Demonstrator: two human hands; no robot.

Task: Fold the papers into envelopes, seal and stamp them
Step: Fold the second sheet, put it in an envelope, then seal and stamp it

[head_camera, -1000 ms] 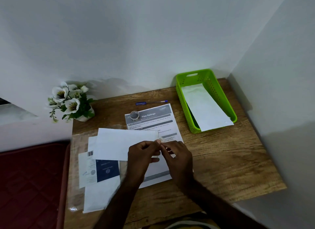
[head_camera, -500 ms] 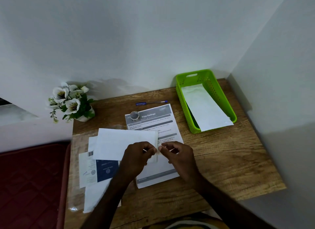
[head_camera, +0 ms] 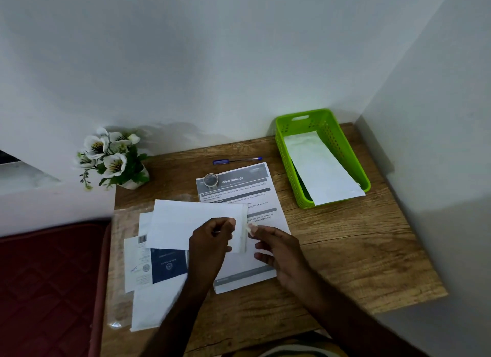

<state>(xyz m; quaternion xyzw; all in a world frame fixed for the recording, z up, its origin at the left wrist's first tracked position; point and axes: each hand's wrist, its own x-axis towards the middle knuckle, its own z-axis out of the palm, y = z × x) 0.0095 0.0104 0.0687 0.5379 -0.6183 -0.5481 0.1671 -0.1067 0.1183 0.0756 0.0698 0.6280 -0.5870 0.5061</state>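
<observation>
A white envelope (head_camera: pixel 183 224) lies on the wooden table (head_camera: pixel 345 250), partly over a printed sheet (head_camera: pixel 239 189) headed "Wipe Railings". My left hand (head_camera: pixel 212 242) pinches the envelope near its right end, thumb and fingers curled. Just right of that end, my right hand (head_camera: pixel 279 247) pinches a small white strip (head_camera: pixel 251 227) between thumb and forefinger. A narrow gap separates the two hands. What the strip is made of cannot be told. A small tape roll (head_camera: pixel 210 179) sits on the sheet's top left corner.
A green basket (head_camera: pixel 283 147) at the back right holds a white envelope (head_camera: pixel 318 170) that sticks out over its front rim. A blue pen (head_camera: pixel 236 160) lies behind the sheet. A flower pot (head_camera: pixel 117 162) stands back left. More papers (head_camera: pixel 148 266) lie front left.
My hands have drawn apart from touching over the envelope's right end. The right hand moved right with the small white strip; the left stayed on the envelope.
</observation>
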